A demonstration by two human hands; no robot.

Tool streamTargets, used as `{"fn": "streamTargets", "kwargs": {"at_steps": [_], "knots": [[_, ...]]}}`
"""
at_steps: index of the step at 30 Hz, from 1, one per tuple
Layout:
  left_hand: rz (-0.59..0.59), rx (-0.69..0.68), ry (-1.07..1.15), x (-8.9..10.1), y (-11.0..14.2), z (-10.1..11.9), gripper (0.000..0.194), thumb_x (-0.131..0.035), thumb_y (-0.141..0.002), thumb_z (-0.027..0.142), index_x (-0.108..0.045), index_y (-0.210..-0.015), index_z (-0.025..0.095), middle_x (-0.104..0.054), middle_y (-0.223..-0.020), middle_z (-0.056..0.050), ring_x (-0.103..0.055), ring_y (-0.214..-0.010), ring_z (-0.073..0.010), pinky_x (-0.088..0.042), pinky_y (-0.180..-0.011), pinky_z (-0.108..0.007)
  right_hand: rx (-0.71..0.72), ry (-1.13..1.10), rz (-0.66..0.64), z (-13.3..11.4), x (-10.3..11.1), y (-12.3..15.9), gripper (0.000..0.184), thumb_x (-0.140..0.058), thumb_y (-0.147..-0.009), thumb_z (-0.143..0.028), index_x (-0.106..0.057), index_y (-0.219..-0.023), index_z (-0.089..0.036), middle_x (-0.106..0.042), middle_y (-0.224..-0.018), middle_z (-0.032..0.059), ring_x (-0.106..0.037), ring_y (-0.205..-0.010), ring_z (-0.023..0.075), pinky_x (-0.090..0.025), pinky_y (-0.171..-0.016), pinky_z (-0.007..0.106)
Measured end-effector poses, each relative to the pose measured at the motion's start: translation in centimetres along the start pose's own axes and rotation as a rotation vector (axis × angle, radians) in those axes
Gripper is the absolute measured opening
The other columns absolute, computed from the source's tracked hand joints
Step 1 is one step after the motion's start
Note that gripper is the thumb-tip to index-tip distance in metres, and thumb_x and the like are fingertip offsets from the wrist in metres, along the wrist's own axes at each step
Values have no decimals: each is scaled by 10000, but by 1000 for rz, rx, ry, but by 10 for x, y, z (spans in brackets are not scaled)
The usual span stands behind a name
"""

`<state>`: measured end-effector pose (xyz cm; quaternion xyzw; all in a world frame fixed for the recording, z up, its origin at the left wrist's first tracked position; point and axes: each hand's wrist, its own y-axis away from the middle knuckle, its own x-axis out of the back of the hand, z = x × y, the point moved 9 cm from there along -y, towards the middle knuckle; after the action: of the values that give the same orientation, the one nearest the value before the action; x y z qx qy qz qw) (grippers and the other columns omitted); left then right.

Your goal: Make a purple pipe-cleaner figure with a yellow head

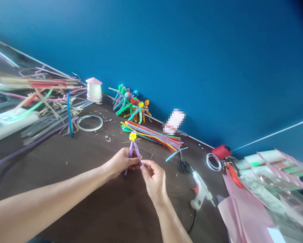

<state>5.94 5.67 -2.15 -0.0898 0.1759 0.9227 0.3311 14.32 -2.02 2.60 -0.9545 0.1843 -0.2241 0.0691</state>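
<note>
My left hand [121, 162] is closed around a purple pipe-cleaner figure [132, 148] with a yellow pom-pom head, held upright over the dark table. My right hand [153, 179] pinches the lower end of the same purple pipe cleaner, fingertips touching those of the left hand. Behind the hands lies a bundle of coloured pipe cleaners [153, 135]. Several finished pipe-cleaner figures [132, 103] lean against the blue wall.
Scissors [183, 164] and a white glue gun [200, 190] lie to the right, with a red thread spool [221, 152] and a white ring [213, 162]. Pink paper and plastic packets [255, 195] fill the right edge. A tape ring [90, 123], white cup [94, 89] and straws [40, 98] sit left.
</note>
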Motion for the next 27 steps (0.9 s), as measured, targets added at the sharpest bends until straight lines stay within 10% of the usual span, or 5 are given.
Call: {"fn": "streamTargets", "kwargs": {"at_steps": [22,27], "knots": [[-99,136,97,-11,6,-9,201,-691,-593,236,-561,-672,105,-592,-511,-5,-536,-461,-74,-413,-482,-180,26,8,73,-6,9,1,112,-537,-772,-243,-615,-724,-179,-625,-671,21,-567,-613,139,-467,-597,244],[-57,138,199,-7,5,-8,174,-673,-624,203,-556,-707,105,-600,-552,-7,-554,-505,-73,-430,-508,-172,-28,-58,81,1,12,0,209,-520,-782,-254,-565,-968,-170,-542,-647,-9,-496,-514,93,-419,-489,198]]}}
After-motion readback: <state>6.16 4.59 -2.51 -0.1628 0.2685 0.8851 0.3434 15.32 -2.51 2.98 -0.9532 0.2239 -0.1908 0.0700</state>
